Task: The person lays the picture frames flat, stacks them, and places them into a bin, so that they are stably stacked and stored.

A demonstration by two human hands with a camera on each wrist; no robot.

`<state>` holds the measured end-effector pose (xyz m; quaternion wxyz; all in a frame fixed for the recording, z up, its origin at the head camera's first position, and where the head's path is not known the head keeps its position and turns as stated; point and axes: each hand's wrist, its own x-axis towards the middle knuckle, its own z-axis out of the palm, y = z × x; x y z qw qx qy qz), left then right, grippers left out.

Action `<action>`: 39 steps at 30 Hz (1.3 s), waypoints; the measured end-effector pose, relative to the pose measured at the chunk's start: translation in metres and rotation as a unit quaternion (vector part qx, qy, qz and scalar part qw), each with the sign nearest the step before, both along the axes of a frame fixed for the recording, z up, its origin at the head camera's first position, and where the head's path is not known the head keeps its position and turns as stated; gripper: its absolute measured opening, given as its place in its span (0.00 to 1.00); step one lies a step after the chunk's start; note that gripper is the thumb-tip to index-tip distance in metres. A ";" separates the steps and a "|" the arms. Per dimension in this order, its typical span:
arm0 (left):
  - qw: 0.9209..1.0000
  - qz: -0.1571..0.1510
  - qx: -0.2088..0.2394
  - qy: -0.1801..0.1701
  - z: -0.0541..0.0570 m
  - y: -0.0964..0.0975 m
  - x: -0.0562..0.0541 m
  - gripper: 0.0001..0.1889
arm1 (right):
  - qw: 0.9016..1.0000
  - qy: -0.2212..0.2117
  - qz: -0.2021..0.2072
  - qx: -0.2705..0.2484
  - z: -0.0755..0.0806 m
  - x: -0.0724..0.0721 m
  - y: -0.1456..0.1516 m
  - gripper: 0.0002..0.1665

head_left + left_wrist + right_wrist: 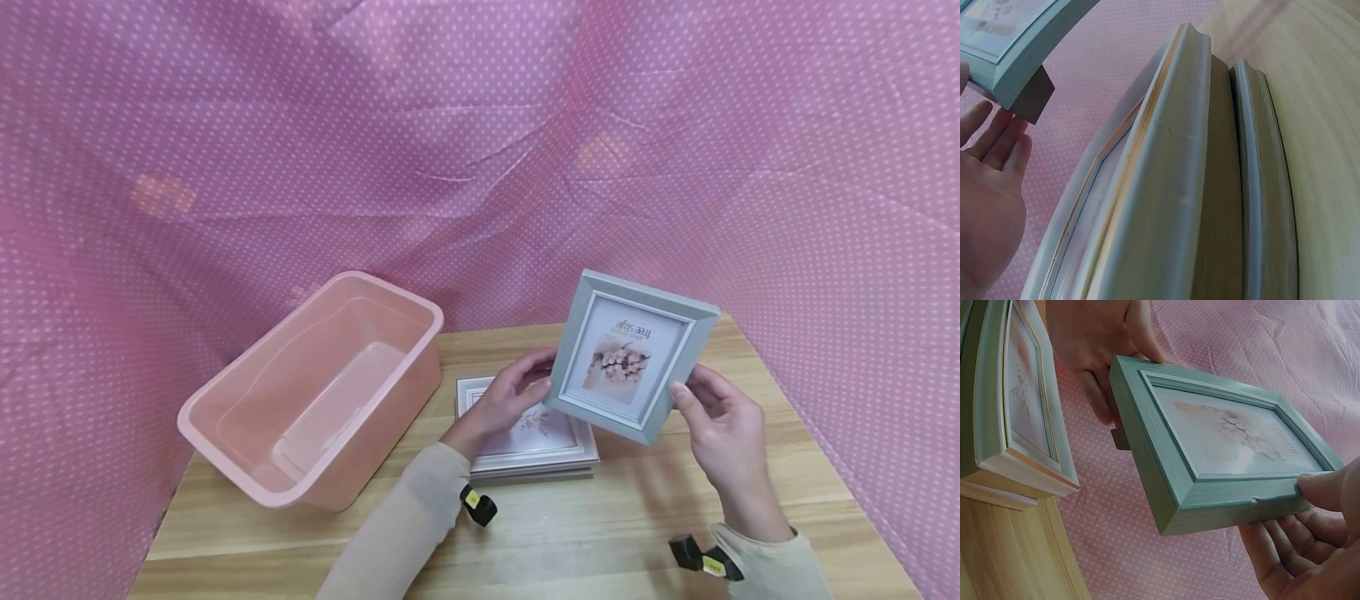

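A pale green picture frame (570, 353), with a floral print behind its pane, is held up tilted in both hands. My right hand (731, 437) grips its right side, thumb on the front and fingers behind. At the lower left corner my left hand (510, 396) pinches the edge; in the left wrist view its fingers (999, 139) curve under the frame. Below the left hand lies a stack of white picture frames (536, 458), the top one showing a leaf print. In the right wrist view, a small brown piece (1120, 439) sticks out behind the green frame.
To the left stands a deep pink plastic bin (390, 417) with nothing seen inside. Everything rests on a wood-grain table (570, 542). Pink dotted cloth (480, 167) hangs behind and along both sides. A black strap piece (478, 505) sits at the left cuff.
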<state>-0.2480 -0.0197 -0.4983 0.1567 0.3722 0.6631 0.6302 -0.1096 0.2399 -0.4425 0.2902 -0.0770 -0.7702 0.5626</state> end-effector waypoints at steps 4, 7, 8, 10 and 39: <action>1.000 0.002 0.002 0.011 -0.001 -0.001 -0.001 0.28 | 1.000 0.002 -0.003 -0.002 0.001 0.000 0.000 0.19; 1.000 0.003 -0.002 0.017 -0.001 -0.004 0.000 0.29 | 1.000 0.004 -0.004 -0.006 0.002 0.001 -0.001 0.19; 1.000 0.003 -0.004 0.015 -0.001 -0.005 0.000 0.29 | 1.000 0.005 -0.004 -0.008 0.002 0.001 -0.001 0.19; 1.000 0.003 -0.013 0.011 -0.001 -0.007 0.001 0.30 | 1.000 0.004 -0.004 -0.011 0.003 0.002 -0.002 0.19; 0.999 0.010 -0.012 -0.029 -0.005 -0.019 0.008 0.27 | 0.999 -0.020 -0.015 -0.024 0.002 0.002 -0.001 0.20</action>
